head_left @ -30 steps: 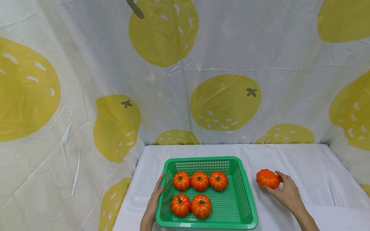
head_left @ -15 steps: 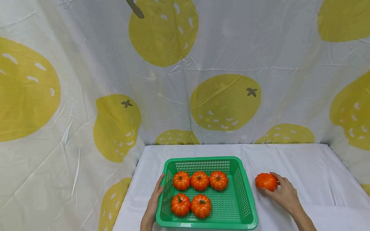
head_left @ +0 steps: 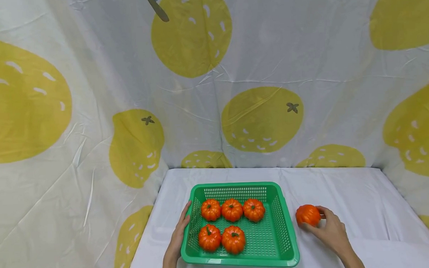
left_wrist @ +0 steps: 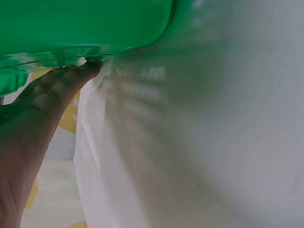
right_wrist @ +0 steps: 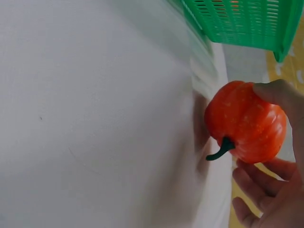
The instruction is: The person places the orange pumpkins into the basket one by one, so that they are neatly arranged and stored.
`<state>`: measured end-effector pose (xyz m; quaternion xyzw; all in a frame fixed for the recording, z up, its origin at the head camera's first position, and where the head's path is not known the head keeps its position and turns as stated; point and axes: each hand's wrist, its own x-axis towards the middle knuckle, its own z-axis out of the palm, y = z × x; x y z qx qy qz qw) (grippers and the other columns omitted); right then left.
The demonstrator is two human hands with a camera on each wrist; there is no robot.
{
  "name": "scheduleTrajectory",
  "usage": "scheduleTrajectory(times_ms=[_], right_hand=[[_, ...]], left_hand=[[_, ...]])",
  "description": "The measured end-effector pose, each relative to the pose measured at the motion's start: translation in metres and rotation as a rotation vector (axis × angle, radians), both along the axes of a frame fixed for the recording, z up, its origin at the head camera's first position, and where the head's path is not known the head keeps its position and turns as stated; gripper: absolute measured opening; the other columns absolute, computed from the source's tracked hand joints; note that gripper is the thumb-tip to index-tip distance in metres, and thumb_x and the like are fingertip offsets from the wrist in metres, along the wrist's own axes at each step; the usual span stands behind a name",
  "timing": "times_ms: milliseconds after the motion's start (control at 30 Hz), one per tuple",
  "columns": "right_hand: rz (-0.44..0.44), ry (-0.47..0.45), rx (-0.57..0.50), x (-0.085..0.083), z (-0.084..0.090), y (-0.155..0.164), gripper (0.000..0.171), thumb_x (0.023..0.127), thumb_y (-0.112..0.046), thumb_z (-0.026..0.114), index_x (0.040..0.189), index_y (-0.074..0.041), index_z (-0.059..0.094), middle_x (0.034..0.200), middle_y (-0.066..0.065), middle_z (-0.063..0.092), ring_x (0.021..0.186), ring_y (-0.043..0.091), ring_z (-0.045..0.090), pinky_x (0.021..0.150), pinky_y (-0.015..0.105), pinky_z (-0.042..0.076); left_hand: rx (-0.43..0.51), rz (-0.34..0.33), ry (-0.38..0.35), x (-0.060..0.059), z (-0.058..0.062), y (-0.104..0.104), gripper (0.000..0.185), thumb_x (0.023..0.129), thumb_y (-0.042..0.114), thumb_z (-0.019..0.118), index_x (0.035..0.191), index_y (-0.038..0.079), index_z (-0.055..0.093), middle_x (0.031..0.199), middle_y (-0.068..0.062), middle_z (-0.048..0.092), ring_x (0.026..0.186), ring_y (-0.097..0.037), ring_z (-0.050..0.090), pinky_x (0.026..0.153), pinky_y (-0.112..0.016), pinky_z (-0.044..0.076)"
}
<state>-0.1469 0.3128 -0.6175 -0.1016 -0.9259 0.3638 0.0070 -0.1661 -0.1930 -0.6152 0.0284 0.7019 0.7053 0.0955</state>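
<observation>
Now I see my right hand (head_left: 332,230) curled around a small orange pumpkin (head_left: 307,215), gripping it just above the white tablecloth (head_left: 358,192), at three o'clock from the green basket (head_left: 281,230). My left hand (head_left: 178,238) lies with straight fingers against the basket's nine o'clock wall. Five pumpkins (head_left: 232,209) sit inside.

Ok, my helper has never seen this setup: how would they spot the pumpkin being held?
Find the green basket on the white table. Just right of it, the right hand grips one orange pumpkin. It is the only pumpkin outside the basket; the other five sit inside.
</observation>
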Motion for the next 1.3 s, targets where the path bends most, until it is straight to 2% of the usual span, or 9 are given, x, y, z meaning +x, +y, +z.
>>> scheduleTrajectory(times_ms=[67, 167, 300, 467, 633, 767, 933, 1100, 1300], right_hand=[[0.002, 0.003, 0.032, 0.002, 0.001, 0.002, 0.101, 0.081, -0.057, 0.082, 0.144, 0.011, 0.042, 0.134, 0.037, 0.055, 0.120, 0.049, 0.050, 0.093, 0.061, 0.037], [0.020, -0.030, 0.035, 0.003, 0.002, 0.005, 0.102, 0.082, -0.058, 0.080, 0.145, 0.012, 0.040, 0.137, 0.038, 0.053, 0.122, 0.050, 0.049, 0.094, 0.061, 0.035], [0.045, -0.081, -0.011, 0.000, -0.002, 0.005, 0.108, 0.084, -0.060, 0.078, 0.151, 0.011, 0.031, 0.145, 0.039, 0.045, 0.128, 0.052, 0.046, 0.100, 0.066, 0.033], [0.049, -0.093, -0.093, -0.004, -0.006, 0.001, 0.111, 0.085, -0.056, 0.079, 0.156, 0.008, 0.023, 0.150, 0.037, 0.041, 0.135, 0.052, 0.042, 0.109, 0.074, 0.033], [0.039, -0.107, -0.171, -0.006, -0.009, -0.002, 0.109, 0.087, -0.053, 0.079, 0.156, 0.009, 0.021, 0.152, 0.037, 0.038, 0.140, 0.052, 0.039, 0.115, 0.071, 0.032], [0.034, -0.126, -0.192, -0.004, -0.009, 0.000, 0.110, 0.088, -0.056, 0.078, 0.156, 0.008, 0.020, 0.153, 0.038, 0.037, 0.140, 0.051, 0.040, 0.115, 0.068, 0.036], [0.044, -0.118, -0.147, 0.003, -0.004, 0.007, 0.112, 0.086, -0.058, 0.078, 0.156, 0.008, 0.022, 0.149, 0.037, 0.042, 0.132, 0.049, 0.047, 0.108, 0.067, 0.043], [0.079, -0.042, -0.053, 0.008, 0.001, 0.016, 0.106, 0.085, -0.054, 0.082, 0.154, 0.008, 0.030, 0.141, 0.037, 0.049, 0.124, 0.048, 0.052, 0.100, 0.069, 0.045], [0.096, 0.038, 0.027, 0.009, -0.005, 0.017, 0.100, 0.083, -0.049, 0.085, 0.149, 0.008, 0.039, 0.133, 0.036, 0.055, 0.117, 0.047, 0.056, 0.094, 0.069, 0.045]], left_hand=[[-0.001, 0.000, -0.003, 0.000, 0.000, 0.000, 0.054, 0.112, 0.045, 0.032, 0.165, 0.037, 0.022, 0.176, -0.001, 0.006, 0.162, -0.035, -0.003, 0.125, -0.069, -0.004], [0.001, 0.000, -0.007, 0.000, 0.000, 0.000, 0.054, 0.112, 0.045, 0.032, 0.165, 0.037, 0.022, 0.176, -0.001, 0.006, 0.162, -0.034, -0.003, 0.125, -0.069, -0.004], [0.001, -0.001, -0.009, 0.000, 0.000, 0.000, 0.054, 0.112, 0.045, 0.032, 0.165, 0.037, 0.022, 0.176, -0.001, 0.006, 0.162, -0.035, -0.003, 0.126, -0.069, -0.004], [0.000, -0.006, -0.004, 0.000, -0.001, 0.000, 0.054, 0.112, 0.045, 0.032, 0.165, 0.037, 0.022, 0.176, -0.001, 0.006, 0.162, -0.034, -0.002, 0.126, -0.069, -0.003], [-0.003, -0.007, 0.001, 0.000, -0.001, 0.000, 0.054, 0.112, 0.045, 0.032, 0.165, 0.037, 0.022, 0.176, -0.001, 0.006, 0.162, -0.034, -0.003, 0.126, -0.069, -0.003], [-0.005, -0.005, -0.002, -0.001, -0.001, -0.001, 0.054, 0.112, 0.045, 0.032, 0.165, 0.038, 0.022, 0.176, -0.001, 0.006, 0.162, -0.034, -0.003, 0.125, -0.070, -0.003], [-0.005, -0.004, -0.007, -0.001, -0.001, 0.000, 0.054, 0.112, 0.046, 0.032, 0.165, 0.038, 0.022, 0.176, -0.001, 0.006, 0.162, -0.034, -0.003, 0.125, -0.069, -0.003], [-0.008, 0.000, -0.006, -0.001, -0.001, 0.000, 0.054, 0.112, 0.046, 0.032, 0.165, 0.038, 0.022, 0.176, 0.000, 0.006, 0.162, -0.034, -0.003, 0.126, -0.069, -0.004], [-0.009, -0.001, -0.003, 0.000, -0.001, 0.000, 0.054, 0.112, 0.046, 0.032, 0.165, 0.038, 0.022, 0.176, -0.001, 0.006, 0.162, -0.034, -0.003, 0.126, -0.069, -0.004]])
